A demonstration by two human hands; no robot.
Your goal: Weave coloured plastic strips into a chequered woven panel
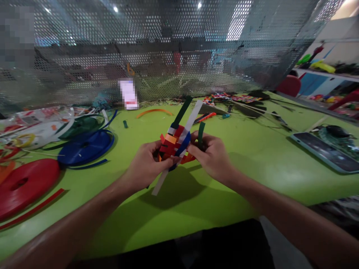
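Observation:
Both hands hold a small woven piece of coloured plastic strips above the table. Red, orange, white, blue and dark green strips cross in it, and loose white and green ends stick out at top and bottom. My left hand is closed on its left side, thumb across the front. At the right edge my right hand pinches the piece, fingers curled, with a short green strip end rising beside them. The fingertips behind the weave are hidden.
Rolls of red strip, blue strip and green strip lie on the left of the green table. A phone lies at right. An orange cutter and woven scraps lie near the perforated metal screen.

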